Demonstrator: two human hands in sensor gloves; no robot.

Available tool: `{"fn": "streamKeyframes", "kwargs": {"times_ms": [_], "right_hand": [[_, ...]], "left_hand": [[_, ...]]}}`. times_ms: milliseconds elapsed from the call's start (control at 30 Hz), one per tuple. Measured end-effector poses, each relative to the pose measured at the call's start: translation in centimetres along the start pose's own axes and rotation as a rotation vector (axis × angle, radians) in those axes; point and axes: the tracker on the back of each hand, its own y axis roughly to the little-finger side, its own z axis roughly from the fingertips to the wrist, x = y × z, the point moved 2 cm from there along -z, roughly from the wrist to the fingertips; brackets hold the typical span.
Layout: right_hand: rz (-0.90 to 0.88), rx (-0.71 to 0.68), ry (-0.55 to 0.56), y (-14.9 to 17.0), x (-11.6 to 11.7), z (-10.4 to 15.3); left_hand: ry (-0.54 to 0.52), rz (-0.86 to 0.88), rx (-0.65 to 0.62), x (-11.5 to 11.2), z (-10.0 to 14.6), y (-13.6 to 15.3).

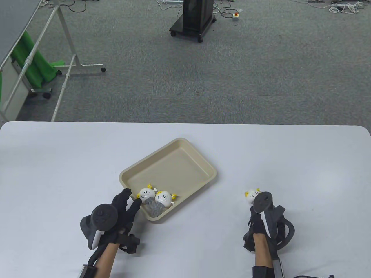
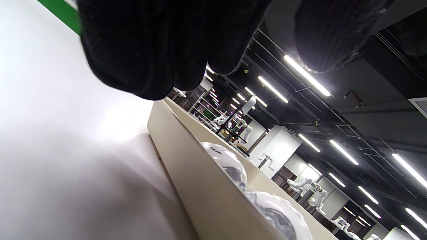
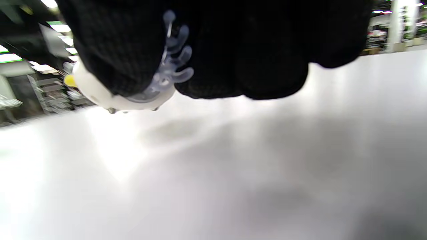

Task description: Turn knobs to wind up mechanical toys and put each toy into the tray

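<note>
Table view has my right grip (image 1: 256, 208) wrapped round the third white egg-shaped wind-up toy (image 1: 251, 195), left grip (image 1: 127, 207) loose beside the beige plastic tray (image 1: 185, 170), so winding's probably next.

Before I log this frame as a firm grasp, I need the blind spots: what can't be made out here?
- Table view: the right hand sits under its tracker, which also covers most of the third toy.
- Right wrist view: that toy is blurred and half behind gloved fingers; its knob isn't identifiable.
- Left wrist view: the tray wall hides the two toys' lower halves.
- Table view: left hand contact with the tray rim is unclear.
</note>
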Motion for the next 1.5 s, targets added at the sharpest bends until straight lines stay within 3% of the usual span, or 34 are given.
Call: {"fn": "streamKeyframes", "kwargs": {"times_ms": [333,500,700,933,1233,1333,1500], "right_hand": [[-0.254,-0.445,0.159,-10.1,-2.9,8.0],[-0.357,-0.604,0.213,-14.2,-2.8,12.9],[-0.421,-0.732,0.232,-16.6,-1.5,16.8],[-0.402,-0.791,0.264,-16.5,-0.4,18.1],[-0.318,-0.835,0.331,-16.5,0.4,18.9],[-0.318,-0.85,0.304,-16.5,0.8,18.9],[-0.385,-0.861,0.129,-16.1,1.1,17.6]], "left_hand": [[0.033,0.164,-0.041,-0.3,0.3,-0.4],[0.075,0.342,-0.048,-0.6,0.6,-0.5],[0.176,0.601,-0.077,-1.2,0.9,-1.0],[0.297,0.756,-0.124,-2.5,1.3,-2.2],[0.251,0.659,-0.132,-2.7,1.6,-2.9],[0.227,0.631,-0.144,-2.4,1.5,-2.9],[0.201,0.562,-0.186,-1.9,1.2,-2.7]]}}
